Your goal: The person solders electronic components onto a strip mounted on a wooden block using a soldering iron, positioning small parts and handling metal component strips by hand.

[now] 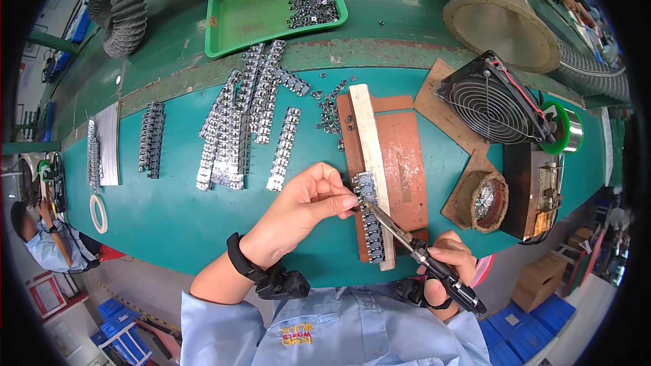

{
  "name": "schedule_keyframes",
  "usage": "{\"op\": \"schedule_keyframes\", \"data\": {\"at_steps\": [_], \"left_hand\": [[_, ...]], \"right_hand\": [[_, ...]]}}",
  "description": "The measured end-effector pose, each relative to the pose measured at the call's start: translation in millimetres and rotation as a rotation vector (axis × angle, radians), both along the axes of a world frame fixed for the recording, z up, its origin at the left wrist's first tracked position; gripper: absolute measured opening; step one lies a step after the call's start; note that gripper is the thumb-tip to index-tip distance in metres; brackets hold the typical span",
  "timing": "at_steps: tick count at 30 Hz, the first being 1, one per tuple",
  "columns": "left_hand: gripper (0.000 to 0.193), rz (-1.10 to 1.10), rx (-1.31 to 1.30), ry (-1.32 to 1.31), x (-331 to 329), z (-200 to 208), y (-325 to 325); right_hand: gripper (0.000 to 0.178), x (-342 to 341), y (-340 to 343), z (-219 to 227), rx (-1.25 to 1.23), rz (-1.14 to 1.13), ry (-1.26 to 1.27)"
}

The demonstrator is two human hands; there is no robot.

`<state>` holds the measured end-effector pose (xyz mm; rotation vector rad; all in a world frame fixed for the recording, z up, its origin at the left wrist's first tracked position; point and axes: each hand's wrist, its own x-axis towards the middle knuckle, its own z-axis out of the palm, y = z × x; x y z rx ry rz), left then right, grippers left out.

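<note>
My right hand [453, 256] grips a soldering iron [434, 264], its tip pointing up and left onto a strip of small circuit boards [372, 232]. The strip lies along the left side of a pale wooden bar [369, 137], on a reddish-brown board [405, 163]. My left hand [308, 196] is closed in a pinch at the strip's left edge, close to the iron's tip. Whatever sits between thumb and forefinger is too small to make out. Small metal parts [330, 116] lie loose by the brown board's upper left edge.
Several board strips [234, 125] lie left of centre on the green mat. Beyond them stands a green tray [224, 34] holding small metal parts. To the right are a black fan [485, 98], a solder spool [569, 129], a round tin [485, 202] and a metal box [532, 190].
</note>
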<state>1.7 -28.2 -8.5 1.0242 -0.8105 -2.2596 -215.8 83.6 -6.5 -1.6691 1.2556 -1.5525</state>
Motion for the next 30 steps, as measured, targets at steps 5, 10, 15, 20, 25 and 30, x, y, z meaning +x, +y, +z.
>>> {"op": "schedule_keyframes", "data": {"at_steps": [5,10,15,20,25,30], "left_hand": [[0.014,0.004,0.0,0.004,0,-1,0],[0.014,0.01,0.002,0.008,0,-1,1],[0.014,0.013,0.001,0.011,0,-1,0],[0.014,0.014,0.001,0.014,0,1,0],[0.014,0.01,0.003,0.01,0,1,0],[0.014,0.003,-0.014,0.001,0,1,0]], "right_hand": [[0.034,0,-1,3,0.017,0.024,0.022],[0.034,0,-1,4,0.031,0.03,0.029],[0.034,1,-1,4,0.029,0.026,0.026],[0.039,-4,7,-6,0.025,-0.005,0.011],[0.048,9,12,-8,0.113,-0.159,-0.142],[0.044,-2,13,-12,0.076,-0.033,-0.147]]}}
